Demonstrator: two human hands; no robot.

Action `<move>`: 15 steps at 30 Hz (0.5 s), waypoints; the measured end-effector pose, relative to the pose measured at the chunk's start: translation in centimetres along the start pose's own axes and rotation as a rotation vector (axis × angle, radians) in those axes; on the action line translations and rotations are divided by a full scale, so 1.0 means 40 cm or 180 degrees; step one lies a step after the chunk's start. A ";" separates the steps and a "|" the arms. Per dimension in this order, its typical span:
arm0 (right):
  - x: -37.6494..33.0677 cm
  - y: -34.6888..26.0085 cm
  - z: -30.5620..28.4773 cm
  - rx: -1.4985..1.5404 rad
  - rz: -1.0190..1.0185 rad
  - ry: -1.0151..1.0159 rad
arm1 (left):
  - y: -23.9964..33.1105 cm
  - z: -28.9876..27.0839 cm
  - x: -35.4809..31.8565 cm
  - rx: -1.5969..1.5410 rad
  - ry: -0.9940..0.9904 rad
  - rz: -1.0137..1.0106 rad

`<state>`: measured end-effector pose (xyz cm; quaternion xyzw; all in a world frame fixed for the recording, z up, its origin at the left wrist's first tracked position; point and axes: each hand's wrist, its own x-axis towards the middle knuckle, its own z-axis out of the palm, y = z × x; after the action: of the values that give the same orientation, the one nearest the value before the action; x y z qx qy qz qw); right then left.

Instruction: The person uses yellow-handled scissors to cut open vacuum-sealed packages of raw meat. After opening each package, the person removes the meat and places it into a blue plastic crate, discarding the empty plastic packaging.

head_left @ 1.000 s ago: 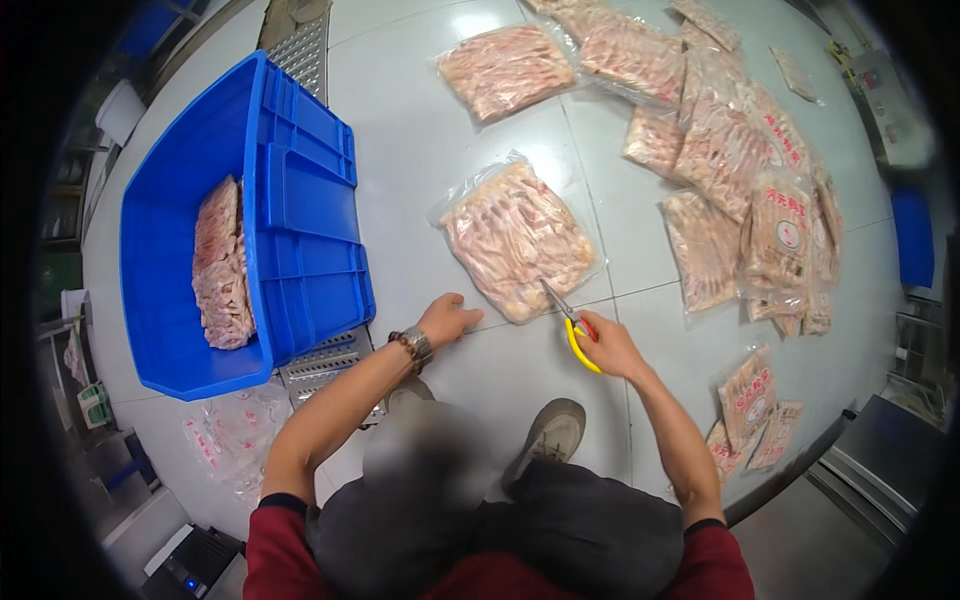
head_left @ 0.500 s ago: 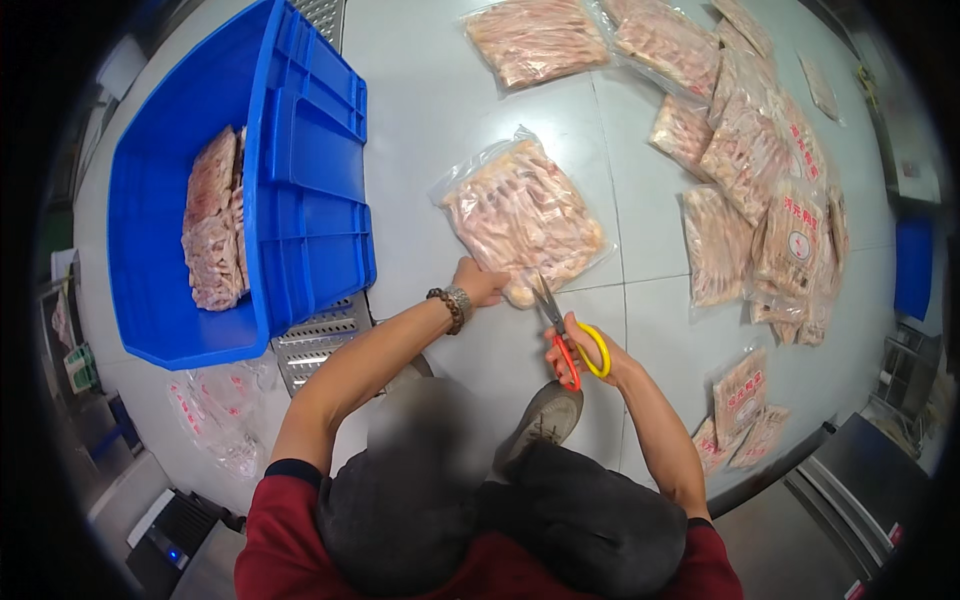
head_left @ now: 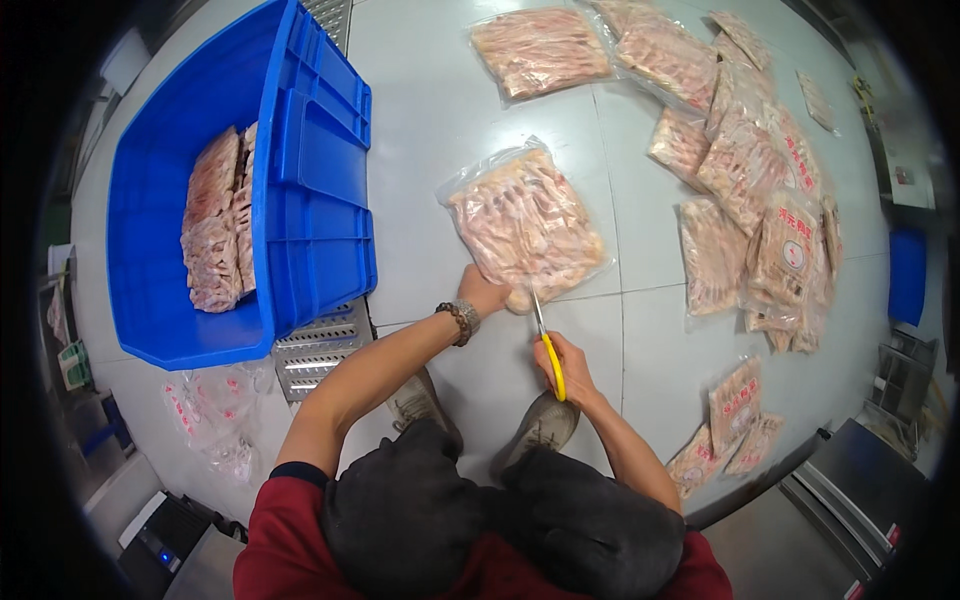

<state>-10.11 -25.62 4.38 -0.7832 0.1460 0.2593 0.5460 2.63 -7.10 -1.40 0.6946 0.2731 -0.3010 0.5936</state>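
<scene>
A clear plastic bag of pale pink meat pieces lies flat on the grey floor in front of me. My left hand, with a bead bracelet on the wrist, pinches the bag's near edge. My right hand grips yellow-handled scissors, whose blades point up and meet that same near edge of the bag just right of my left fingers.
A blue plastic crate at the left holds several meat bags. More sealed bags are spread across the floor at the right and top. A metal grate and empty wrappers lie at lower left. My shoes are below.
My view has shifted closer over the bag. My left hand has moved up onto the bag's near edge, and my right hand has brought the scissors' blades to that edge.
</scene>
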 end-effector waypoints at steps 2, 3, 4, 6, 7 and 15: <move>0.026 -0.019 -0.007 -0.0057 0.0084 0.0025 | 0.027 -0.001 -0.008 -0.0001 -0.0186 -0.0034; 0.028 -0.028 -0.015 -0.0104 -0.0002 0.0083 | 0.040 0.001 -0.013 -0.0003 -0.0278 -0.0052; 0.032 -0.041 -0.015 -0.0137 -0.0103 0.0116 | 0.038 -0.004 -0.010 -0.0038 -0.0325 -0.0013; 0.040 -0.064 -0.015 -0.0141 -0.0207 0.0169 | 0.029 -0.010 -0.013 -0.0109 -0.0422 0.0065; 0.038 -0.067 -0.016 -0.0116 -0.0189 0.0189 | 0.017 -0.011 -0.015 -0.0036 -0.0487 0.0086; 0.107 -0.115 -0.026 0.0826 0.0142 0.0004 | -0.052 0.024 -0.084 0.0017 -0.0819 -0.0033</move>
<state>-3.98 -24.69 5.84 -0.7026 0.1961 0.2499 0.6367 -1.23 -7.83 -0.40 0.6504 0.1975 -0.3914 0.6203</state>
